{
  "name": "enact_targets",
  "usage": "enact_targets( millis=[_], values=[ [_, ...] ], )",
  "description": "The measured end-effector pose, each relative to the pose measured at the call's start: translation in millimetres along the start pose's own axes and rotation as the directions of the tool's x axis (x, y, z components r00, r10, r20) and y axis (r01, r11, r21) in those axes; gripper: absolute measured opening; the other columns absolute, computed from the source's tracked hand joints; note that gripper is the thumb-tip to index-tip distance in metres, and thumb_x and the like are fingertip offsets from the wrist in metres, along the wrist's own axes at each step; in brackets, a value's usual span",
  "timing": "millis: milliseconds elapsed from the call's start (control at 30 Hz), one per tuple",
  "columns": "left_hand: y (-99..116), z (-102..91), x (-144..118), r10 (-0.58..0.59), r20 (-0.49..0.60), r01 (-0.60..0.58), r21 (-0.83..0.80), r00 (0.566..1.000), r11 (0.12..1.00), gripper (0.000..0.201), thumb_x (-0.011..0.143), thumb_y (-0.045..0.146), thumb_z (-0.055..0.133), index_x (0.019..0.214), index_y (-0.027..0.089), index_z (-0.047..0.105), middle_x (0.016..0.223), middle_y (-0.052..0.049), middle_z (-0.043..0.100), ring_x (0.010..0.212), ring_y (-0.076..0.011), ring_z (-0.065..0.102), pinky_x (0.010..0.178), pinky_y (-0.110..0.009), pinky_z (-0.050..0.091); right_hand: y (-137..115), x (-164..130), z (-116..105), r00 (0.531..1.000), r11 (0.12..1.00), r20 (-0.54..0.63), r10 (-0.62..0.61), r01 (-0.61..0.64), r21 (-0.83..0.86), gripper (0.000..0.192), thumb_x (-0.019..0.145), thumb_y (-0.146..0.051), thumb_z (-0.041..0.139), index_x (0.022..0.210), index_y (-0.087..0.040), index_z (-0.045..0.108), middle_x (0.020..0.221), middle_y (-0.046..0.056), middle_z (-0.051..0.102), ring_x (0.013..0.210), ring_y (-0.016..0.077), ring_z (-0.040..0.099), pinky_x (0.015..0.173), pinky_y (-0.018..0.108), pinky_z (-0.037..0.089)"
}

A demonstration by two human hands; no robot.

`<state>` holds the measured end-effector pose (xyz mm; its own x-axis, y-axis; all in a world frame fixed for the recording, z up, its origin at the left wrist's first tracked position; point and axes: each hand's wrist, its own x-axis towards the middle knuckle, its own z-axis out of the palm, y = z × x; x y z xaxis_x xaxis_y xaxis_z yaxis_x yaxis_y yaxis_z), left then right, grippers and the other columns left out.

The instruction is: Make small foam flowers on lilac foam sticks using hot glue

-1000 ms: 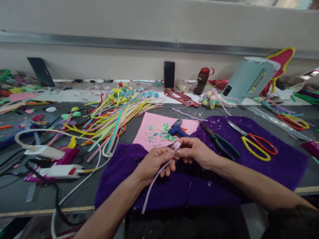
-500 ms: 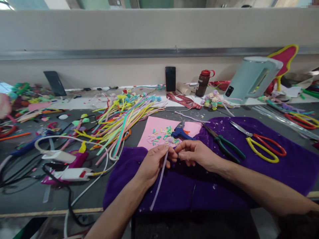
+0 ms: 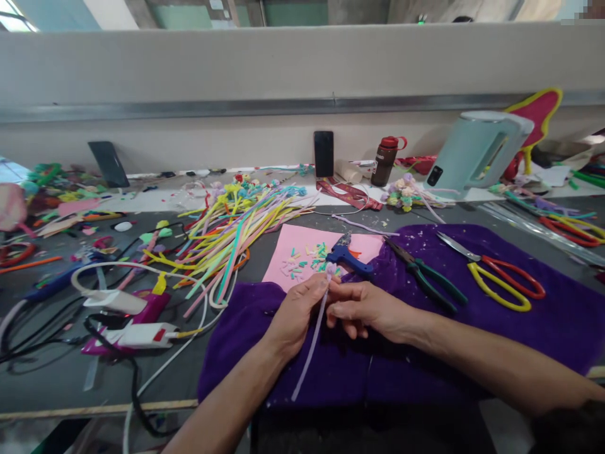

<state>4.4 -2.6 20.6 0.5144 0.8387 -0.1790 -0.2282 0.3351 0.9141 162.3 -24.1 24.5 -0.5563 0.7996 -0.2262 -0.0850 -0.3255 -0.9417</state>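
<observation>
My left hand [image 3: 297, 315] pinches a lilac pipe-cleaner flower [image 3: 312, 347] just under its small curled head. The long stem slants down toward me over the purple cloth [image 3: 406, 366]. My right hand [image 3: 373, 309] meets it from the other side, thumb and forefinger closed at the base of the head, other fingers curled below. Just beyond my fingers, a blue glue gun [image 3: 350, 257] lies across a pink sheet [image 3: 283, 243] strewn with short cut bits of pipe cleaner [image 3: 300, 260]. What the fingertips cover is hidden.
Green-handled pliers [image 3: 437, 284] and red-and-yellow-handled scissors [image 3: 501, 277] lie on the cloth, right. A heap of pipe-cleaner stems [image 3: 236, 227] spreads left of the sheet, near a power strip [image 3: 151, 306] with cables. Behind stand a phone [image 3: 324, 154], bottle [image 3: 385, 161] and kettle [image 3: 477, 154].
Both hands have shifted slightly, and the lilac flower head now shows above the fingertips. My right hand has turned, its fingers moving to the stem near my left hand.
</observation>
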Motion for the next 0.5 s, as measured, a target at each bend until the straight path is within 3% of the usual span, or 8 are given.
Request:
enact_targets(
  millis=[100,233,333,500],
  values=[
    [-1.8,0.5,-1.1,0.006,0.038,-0.008,0.056,0.999,0.998,0.026,0.079,0.038,0.054,0.068,0.015,0.059,0.054,0.002,0.052,0.05,-0.0101,0.05,0.057,-0.024,0.041,4.7,2.6,1.3,1.0,0.998,-0.02,0.019,-0.017,0.056,0.028,0.075,-0.039,0.061,0.088,-0.015,0.06,0.07,-0.001,0.061,0.04,0.0022,0.049,0.033,0.012,0.031],
    [-3.0,0.4,-2.5,0.051,0.007,-0.051,0.118,0.999,0.992,0.037,0.078,0.037,0.056,0.049,0.015,0.047,0.054,0.0,0.052,0.061,-0.0124,0.054,0.068,-0.026,0.043,9.1,3.1,1.3,0.998,0.998,-0.055,-0.015,0.019,0.059,0.028,0.076,-0.041,0.061,0.083,-0.014,0.06,0.064,-0.002,0.06,0.04,0.0018,0.049,0.033,0.011,0.03],
    [-3.0,0.0,-2.8,0.039,-0.018,-0.037,0.119,0.999,0.992,0.034,0.077,0.038,0.057,0.053,0.014,0.054,0.054,0.0,0.053,0.057,-0.0119,0.054,0.065,-0.026,0.043,10.0,2.4,1.6,0.997,0.999,-0.078,-0.025,0.028,0.043,0.03,0.075,-0.042,0.061,0.08,-0.013,0.061,0.063,-0.002,0.061,0.041,0.0021,0.049,0.034,0.012,0.031],
    [-1.5,-2.7,-2.3,0.002,-0.062,0.004,0.102,0.998,0.995,0.024,0.073,0.036,0.063,0.081,0.013,0.066,0.053,0.002,0.052,0.049,-0.0091,0.049,0.052,-0.022,0.038,9.6,1.6,2.4,0.996,1.0,-0.086,-0.018,0.018,0.002,0.029,0.075,-0.041,0.061,0.079,-0.012,0.062,0.062,-0.001,0.061,0.04,0.0027,0.05,0.035,0.013,0.031]
  ],
)
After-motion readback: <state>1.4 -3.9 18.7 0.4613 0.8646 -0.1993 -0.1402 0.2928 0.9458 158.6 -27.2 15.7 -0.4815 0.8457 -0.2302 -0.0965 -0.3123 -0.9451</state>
